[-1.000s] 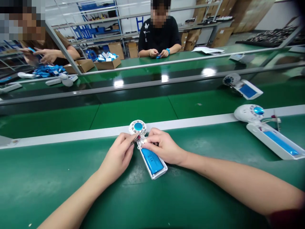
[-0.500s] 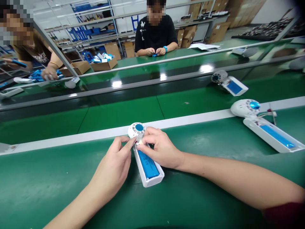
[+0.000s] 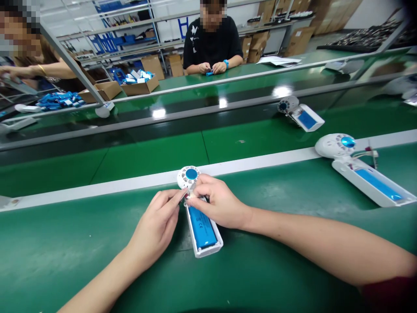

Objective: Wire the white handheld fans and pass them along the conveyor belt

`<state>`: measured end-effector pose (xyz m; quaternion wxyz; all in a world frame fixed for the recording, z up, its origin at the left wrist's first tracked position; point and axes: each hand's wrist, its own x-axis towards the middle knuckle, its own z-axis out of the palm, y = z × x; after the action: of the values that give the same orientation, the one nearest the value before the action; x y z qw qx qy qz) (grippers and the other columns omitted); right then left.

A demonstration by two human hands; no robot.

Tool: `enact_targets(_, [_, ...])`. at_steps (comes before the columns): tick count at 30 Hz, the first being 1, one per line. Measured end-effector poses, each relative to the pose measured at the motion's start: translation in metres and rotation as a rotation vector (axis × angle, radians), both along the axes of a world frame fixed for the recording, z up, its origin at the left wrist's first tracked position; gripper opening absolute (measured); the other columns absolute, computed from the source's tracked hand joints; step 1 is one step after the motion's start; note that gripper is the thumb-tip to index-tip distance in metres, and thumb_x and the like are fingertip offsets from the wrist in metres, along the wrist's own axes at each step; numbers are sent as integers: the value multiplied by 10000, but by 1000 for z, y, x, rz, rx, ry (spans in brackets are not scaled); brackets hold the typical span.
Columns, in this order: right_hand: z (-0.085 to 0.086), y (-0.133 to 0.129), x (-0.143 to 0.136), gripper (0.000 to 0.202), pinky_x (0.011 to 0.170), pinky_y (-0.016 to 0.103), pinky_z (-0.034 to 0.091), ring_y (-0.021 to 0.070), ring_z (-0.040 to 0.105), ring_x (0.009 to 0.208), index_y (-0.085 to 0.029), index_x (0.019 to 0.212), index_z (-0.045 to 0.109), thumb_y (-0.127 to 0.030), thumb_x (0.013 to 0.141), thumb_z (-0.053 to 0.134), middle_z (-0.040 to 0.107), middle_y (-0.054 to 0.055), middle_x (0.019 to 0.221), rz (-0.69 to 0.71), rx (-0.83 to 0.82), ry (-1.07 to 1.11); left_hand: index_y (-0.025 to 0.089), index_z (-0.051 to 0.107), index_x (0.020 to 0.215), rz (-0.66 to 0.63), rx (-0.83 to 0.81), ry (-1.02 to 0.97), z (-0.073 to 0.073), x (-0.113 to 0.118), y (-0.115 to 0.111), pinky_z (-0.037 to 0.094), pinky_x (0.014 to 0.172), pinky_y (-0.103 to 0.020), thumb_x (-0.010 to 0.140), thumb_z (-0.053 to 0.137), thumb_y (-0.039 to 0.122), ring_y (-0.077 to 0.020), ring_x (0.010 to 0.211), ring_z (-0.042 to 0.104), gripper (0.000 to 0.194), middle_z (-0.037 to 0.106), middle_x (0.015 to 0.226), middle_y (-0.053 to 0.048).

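A white handheld fan [image 3: 188,177] with a blue disc on its round head lies on the green work surface. Its handle is uncovered and shows a blue battery pack [image 3: 202,226]. Where head and handle meet, my left hand [image 3: 158,221] pinches a thin small circuit board edge-on, coming from the left. Opposite it, my right hand [image 3: 220,201] closes thumb and forefinger on a small white plug, just above the battery. The fingertips nearly meet and partly hide both pieces and the wires.
A second uncovered fan [image 3: 335,147], its wires and board sticking up, rests at right. Beyond the white rail, another fan [image 3: 301,114] sits on the green conveyor belt [image 3: 156,154]. Across it are a seated co-worker [image 3: 213,45], blue battery packs [image 3: 60,100] and a cardboard box [image 3: 140,88].
The belt's seams and the fan on it have shifted left. A co-worker at far left has lifted a hand off the blue packs. My hands stay at the same joint, barely moved.
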<state>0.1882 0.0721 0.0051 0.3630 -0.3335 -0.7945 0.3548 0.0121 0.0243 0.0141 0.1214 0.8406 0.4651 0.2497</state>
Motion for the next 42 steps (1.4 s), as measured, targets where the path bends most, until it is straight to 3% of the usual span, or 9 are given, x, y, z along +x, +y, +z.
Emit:
enact_targets(6, [0, 3, 1, 258, 607, 221, 361, 90, 432, 642, -134, 511, 450, -140, 730, 587, 421, -14, 659, 62, -113, 73, 256, 355, 1275, -27, 135, 11, -12, -2, 4, 431, 810, -291, 826, 398, 57, -158, 960, 472, 493, 500, 1132, -64])
enact_targets(19, [1, 3, 0, 295, 592, 208, 365, 79, 425, 619, -136, 486, 418, -144, 726, 591, 402, -24, 640, 56, -121, 98, 265, 359, 1272, 10, 133, -82, -20, 1, 3, 428, 824, -317, 834, 399, 72, -171, 984, 477, 480, 502, 1156, -64])
enact_targets(25, [-1, 2, 0, 263, 583, 198, 360, 72, 423, 610, -131, 501, 452, -128, 720, 599, 401, -27, 633, 50, -130, 142, 261, 326, 1299, -3, 211, 19, -19, 0, 2, 422, 827, -322, 807, 429, 40, -182, 964, 476, 549, 502, 1177, -70])
enact_targets(30, [0, 4, 0, 219, 584, 200, 359, 78, 431, 615, -131, 516, 496, -124, 703, 610, 410, -27, 623, 44, -99, 83, 268, 364, 1269, 45, 87, -95, -15, 3, 0, 422, 856, -328, 838, 404, 97, -180, 1022, 483, 465, 506, 1176, -58])
enact_targets(36, [-1, 6, 0, 230, 593, 198, 363, 75, 437, 618, -129, 504, 490, -118, 698, 612, 413, -26, 628, 52, -149, 97, 262, 365, 1268, 13, 81, -101, -17, 1, 1, 416, 854, -316, 834, 410, 81, -168, 1012, 478, 472, 496, 1183, -59])
enact_targets(42, [-2, 6, 1, 251, 609, 201, 368, 77, 451, 653, -125, 498, 469, -117, 701, 617, 432, -18, 668, 89, -198, 117, 241, 330, 1296, -55, 163, 42, -16, -3, 5, 418, 829, -303, 809, 431, 37, -168, 964, 466, 537, 494, 1184, -64])
